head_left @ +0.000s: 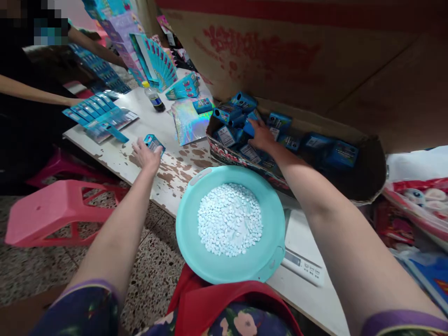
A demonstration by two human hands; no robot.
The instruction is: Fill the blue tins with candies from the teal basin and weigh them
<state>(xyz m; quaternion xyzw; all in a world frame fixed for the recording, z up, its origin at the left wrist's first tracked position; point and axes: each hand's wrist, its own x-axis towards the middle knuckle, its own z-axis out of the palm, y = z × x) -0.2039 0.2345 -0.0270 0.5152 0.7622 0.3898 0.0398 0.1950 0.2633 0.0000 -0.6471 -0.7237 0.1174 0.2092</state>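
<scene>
My left hand [149,156] is over the worn white table, its fingers around a small blue box [154,144] that lies near the table's left edge. Inside the long cardboard carton at the right, my right hand [262,134] has its fingers on another blue box [250,126], among several similar boxes. Between my forearms, a round turquoise basin [189,224] holds a heap of small white pellets [229,219].
A white scale [304,247] sits right of the basin. A dark-drink bottle [154,98], shiny sheets [191,121] and blue cards are farther back. A person [28,88] works at the left, beside pink stools [59,212]. A large cardboard box [315,60] rises behind the carton.
</scene>
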